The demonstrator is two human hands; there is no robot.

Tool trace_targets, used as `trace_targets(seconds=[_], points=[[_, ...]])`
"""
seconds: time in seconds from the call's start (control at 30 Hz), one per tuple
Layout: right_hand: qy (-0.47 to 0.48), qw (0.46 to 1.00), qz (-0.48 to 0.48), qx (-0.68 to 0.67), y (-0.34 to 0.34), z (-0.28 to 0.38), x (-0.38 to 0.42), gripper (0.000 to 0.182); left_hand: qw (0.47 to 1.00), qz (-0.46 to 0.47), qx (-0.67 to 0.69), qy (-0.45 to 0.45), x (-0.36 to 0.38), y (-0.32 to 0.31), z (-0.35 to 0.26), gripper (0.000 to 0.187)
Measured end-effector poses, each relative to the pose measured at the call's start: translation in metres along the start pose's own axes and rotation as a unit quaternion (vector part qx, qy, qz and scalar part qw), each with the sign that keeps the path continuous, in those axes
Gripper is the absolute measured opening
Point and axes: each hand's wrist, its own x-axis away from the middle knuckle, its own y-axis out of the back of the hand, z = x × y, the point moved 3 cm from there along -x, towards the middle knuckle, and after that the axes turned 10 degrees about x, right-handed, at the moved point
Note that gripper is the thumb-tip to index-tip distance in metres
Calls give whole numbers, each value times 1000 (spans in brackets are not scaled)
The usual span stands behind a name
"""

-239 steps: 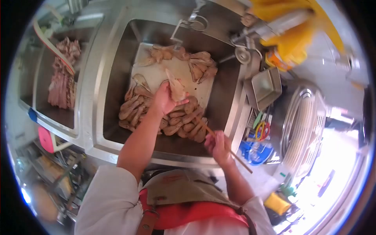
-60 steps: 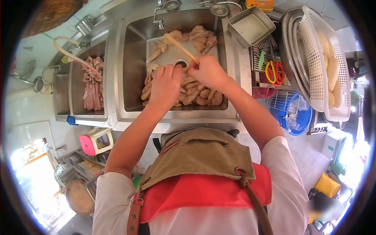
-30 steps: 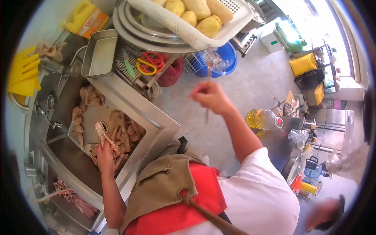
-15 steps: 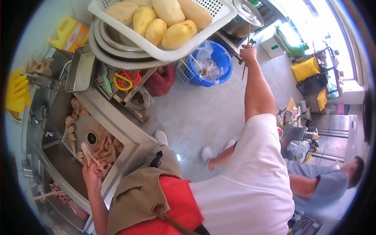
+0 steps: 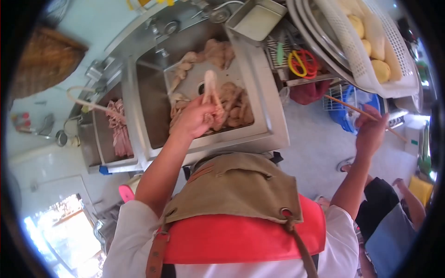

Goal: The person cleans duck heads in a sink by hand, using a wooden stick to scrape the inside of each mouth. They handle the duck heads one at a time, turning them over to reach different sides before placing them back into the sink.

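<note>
Raw poultry piece point(image 5: 211, 85) resting in the left hand point(image 5: 197, 121) over the sink point(image 5: 263, 92)

The sink, biggest of all, is holding similar poultry pieces point(image 5: 237, 107), heaped along its near side, with others lying around its far and left sides; its deep walls are presumably keeping the slippery meat together. On its left, a smaller basin point(image 5: 104, 136) is holding pink meat strips point(image 5: 122, 132), probably kept separate as a different cut. On the right, a white perforated basket point(image 5: 399, 51) is sitting above steel bowls point(image 5: 315, 37) and carrying yellowish tubers point(image 5: 381, 71), its holes likely serving to drain them.

Next in size, the left hand is gripping the raw poultry piece, fingers wrapping its near end, so the paler end is pointing toward the sink's far side; holding it there is probably keeping any drips inside. The right hand point(image 5: 372, 134), well apart from the sink and out over the floor point(image 5: 306, 150), is closing around a thin wooden stick point(image 5: 346, 107). Both stick ends are protruding, so the hold seems to be near the middle, perhaps for balance.
</note>
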Motion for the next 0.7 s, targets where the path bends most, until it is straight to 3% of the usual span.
trace_targets(seconds=[0.07,0.1,0.13,0.17,0.23,0.33,0.43,0.63,0.7], points=[[-23,993,0,112,-78,-1,27,60,1000,-12,9,-16,3,3,-2,46],[-1,970,35,239,-127,20,47,53,1000,-13,17,-21,1,2,0,47],[64,981,149,106,-160,8,54,34,999,-20,13,-32,2,0,-1,47],[24,975,204,78,-193,13,71,21,998,-30,9,-45,6,-4,-2,47],[73,941,306,128,-235,11,95,14,997,-29,9,-64,10,-1,-4,42],[323,856,346,206,-269,23,112,12,994,-43,-10,-101,21,-2,-9,38],[354,842,365,179,-290,25,120,14,988,-68,-31,-133,28,1,-11,39],[392,764,456,234,-312,33,123,18,984,-85,-32,-152,28,11,-10,43],[405,742,468,257,-316,33,124,19,986,-89,-5,-139,29,8,-10,32]])
